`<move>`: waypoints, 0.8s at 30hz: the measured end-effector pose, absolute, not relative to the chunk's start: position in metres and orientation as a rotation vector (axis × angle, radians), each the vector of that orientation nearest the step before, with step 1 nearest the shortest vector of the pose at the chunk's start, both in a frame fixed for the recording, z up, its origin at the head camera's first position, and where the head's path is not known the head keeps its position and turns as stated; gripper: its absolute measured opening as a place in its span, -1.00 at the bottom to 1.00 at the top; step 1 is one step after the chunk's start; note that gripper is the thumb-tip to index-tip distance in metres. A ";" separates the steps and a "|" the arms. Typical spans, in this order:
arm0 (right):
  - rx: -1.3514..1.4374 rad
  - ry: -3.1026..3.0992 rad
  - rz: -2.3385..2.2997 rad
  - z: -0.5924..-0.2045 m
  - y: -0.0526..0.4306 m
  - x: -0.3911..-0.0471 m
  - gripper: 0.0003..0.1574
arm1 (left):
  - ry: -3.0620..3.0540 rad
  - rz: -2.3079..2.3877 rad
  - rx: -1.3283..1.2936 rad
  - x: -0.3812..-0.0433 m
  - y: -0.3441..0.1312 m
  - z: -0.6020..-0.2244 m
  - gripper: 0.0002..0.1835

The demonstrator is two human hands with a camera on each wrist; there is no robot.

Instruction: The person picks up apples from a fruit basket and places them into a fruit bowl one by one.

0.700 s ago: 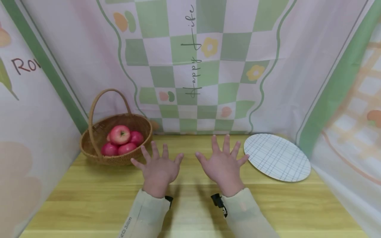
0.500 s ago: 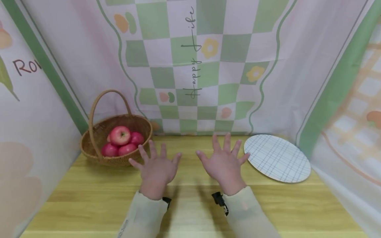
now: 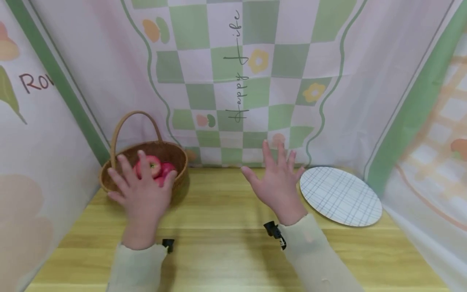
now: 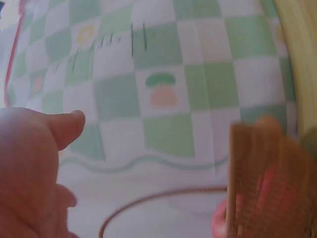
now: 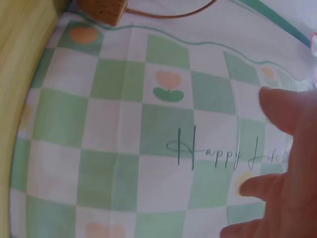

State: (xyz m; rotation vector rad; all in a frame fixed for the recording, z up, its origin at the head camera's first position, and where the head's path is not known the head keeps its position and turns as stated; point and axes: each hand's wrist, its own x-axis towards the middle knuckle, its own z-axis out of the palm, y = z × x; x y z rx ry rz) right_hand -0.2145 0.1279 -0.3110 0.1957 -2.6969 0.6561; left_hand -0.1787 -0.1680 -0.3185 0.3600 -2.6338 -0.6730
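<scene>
1. Nearest, pale sleeves (image 3: pixel 317 247) are covering both forearms, and small black devices (image 3: pixel 275 233) are sitting on the inner sides of the wrists, probably so they are facing the handwork.
2. The wooden table (image 3: pixel 219 251) is supporting everything standing on it.
3. The left hand (image 3: pixel 144 198) is hovering in front of the basket, fingers spread wide, holding nothing; its wrist view is showing a gap to the wicker.
4. The right hand (image 3: pixel 279 188) is hovering too, fingers fanned and gripping nothing, its little finger showing just beside the plate's rim.
5. The wicker basket (image 3: pixel 174 153) is standing at left; its walls are presumably keeping the red apples (image 3: pixel 155 165) from rolling. The left hand is hiding part of the pile, so I cannot tell their number.
6. The checked plate (image 3: pixel 341 196) is lying flat at right, likely for steadiness.
7. Farthest, a green-and-white cloth (image 3: pixel 222 89) is hanging behind.
</scene>
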 end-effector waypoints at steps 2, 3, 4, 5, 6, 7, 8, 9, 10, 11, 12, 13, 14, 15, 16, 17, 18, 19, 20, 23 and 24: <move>0.253 -2.652 0.735 -0.309 0.124 -0.217 0.23 | -2.592 -0.735 0.414 -0.178 -0.182 -0.318 0.11; 0.280 -2.634 0.779 -0.307 0.122 -0.218 0.23 | -2.574 -0.774 0.437 -0.178 -0.190 -0.318 0.13; 0.307 -2.617 0.834 -0.306 0.120 -0.220 0.23 | -2.551 -0.824 0.456 -0.178 -0.197 -0.319 0.15; 0.333 -2.604 0.893 -0.304 0.118 -0.221 0.23 | -2.523 -0.880 0.470 -0.178 -0.204 -0.320 0.18; 0.356 -2.596 0.954 -0.302 0.115 -0.223 0.23 | -2.499 -0.940 0.485 -0.177 -0.211 -0.322 0.20; 0.381 -2.587 1.015 -0.300 0.113 -0.225 0.23 | -2.482 -0.997 0.505 -0.177 -0.218 -0.323 0.21; 0.408 -2.578 1.087 -0.298 0.110 -0.227 0.22 | -2.471 -1.059 0.523 -0.177 -0.225 -0.325 0.23; 0.433 -2.568 1.156 -0.296 0.107 -0.229 0.22 | -2.456 -1.120 0.540 -0.177 -0.232 -0.327 0.25; 0.455 -2.555 1.222 -0.294 0.104 -0.232 0.21 | -2.446 -1.181 0.559 -0.178 -0.238 -0.329 0.27; 0.477 -2.543 1.279 -0.293 0.102 -0.234 0.19 | -2.446 -1.233 0.583 -0.178 -0.244 -0.331 0.29; 0.502 -2.531 1.332 -0.291 0.099 -0.236 0.18 | -2.445 -1.288 0.608 -0.180 -0.249 -0.333 0.30; 0.524 -2.514 1.384 -0.290 0.096 -0.238 0.17 | -2.441 -1.344 0.625 -0.181 -0.253 -0.336 0.31; 0.546 -2.495 1.437 -0.289 0.093 -0.240 0.16 | -2.430 -1.406 0.638 -0.183 -0.257 -0.338 0.31; 0.563 -2.482 1.489 -0.289 0.090 -0.243 0.15 | -2.413 -1.467 0.649 -0.185 -0.261 -0.340 0.32; 0.586 -2.463 1.542 -0.288 0.087 -0.245 0.13 | -2.397 -1.523 0.660 -0.187 -0.264 -0.343 0.32; 0.614 -2.440 1.600 -0.288 0.084 -0.247 0.12 | -2.377 -1.581 0.670 -0.190 -0.267 -0.346 0.32; 0.647 -2.412 1.665 -0.288 0.081 -0.250 0.10 | -2.353 -1.637 0.678 -0.192 -0.270 -0.349 0.32; 0.668 -2.388 1.728 -0.289 0.077 -0.253 0.09 | -2.325 -1.686 0.678 -0.195 -0.272 -0.352 0.31; 0.697 -2.363 1.784 -0.290 0.073 -0.256 0.07 | -2.309 -1.723 0.676 -0.197 -0.275 -0.356 0.31; 0.769 -2.284 1.966 -0.293 0.059 -0.263 0.07 | -2.249 -1.867 0.662 -0.203 -0.280 -0.366 0.27; 0.780 -2.267 2.023 -0.295 0.054 -0.265 0.09 | -2.239 -1.899 0.652 -0.205 -0.281 -0.370 0.26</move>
